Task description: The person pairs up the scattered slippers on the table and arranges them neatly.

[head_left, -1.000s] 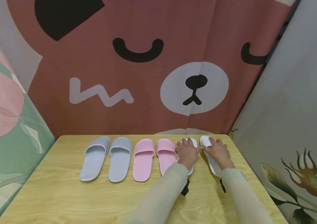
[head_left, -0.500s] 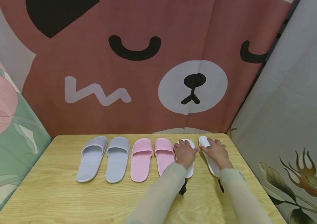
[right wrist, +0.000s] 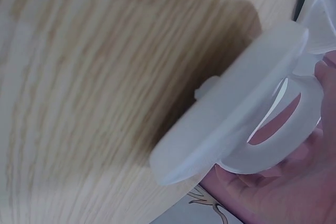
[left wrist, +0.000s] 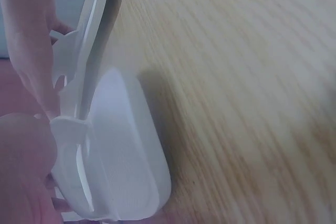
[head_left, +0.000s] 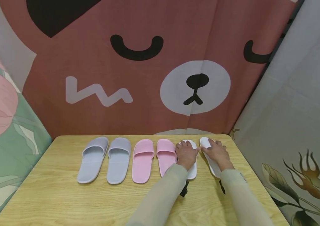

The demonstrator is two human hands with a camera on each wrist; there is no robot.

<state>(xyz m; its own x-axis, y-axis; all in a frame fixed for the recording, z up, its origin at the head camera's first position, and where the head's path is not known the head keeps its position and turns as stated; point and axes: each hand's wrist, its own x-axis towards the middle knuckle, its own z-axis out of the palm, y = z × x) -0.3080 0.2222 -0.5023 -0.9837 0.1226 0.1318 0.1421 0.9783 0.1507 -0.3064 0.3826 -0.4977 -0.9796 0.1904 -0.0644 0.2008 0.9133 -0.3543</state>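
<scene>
In the head view, my left hand [head_left: 186, 154] lies over the strap of a white slipper [head_left: 193, 172], with fingers and thumb around its sides. To its right, my right hand [head_left: 217, 153] grips a second white slipper [head_left: 204, 143] across the strap, and that slipper slants with its toe to the left. The left wrist view shows the heel part of the left white slipper [left wrist: 128, 156], with my palm at the strap. In the right wrist view, the right white slipper [right wrist: 231, 111] appears tilted, a shadow beneath it, my fingers [right wrist: 244, 184] around the strap. Both straps are partly hidden.
Two pink slippers [head_left: 143, 161] stand just left of the white ones, the nearer one close to my left hand. Farther left are two grey slippers [head_left: 118, 161]. All line the back of a wooden table [head_left: 78, 204], before a bear-print curtain [head_left: 143, 116].
The head view has shifted slightly. Both hands keep their hold, and the two white slippers stand a little closer together than half a second ago.
</scene>
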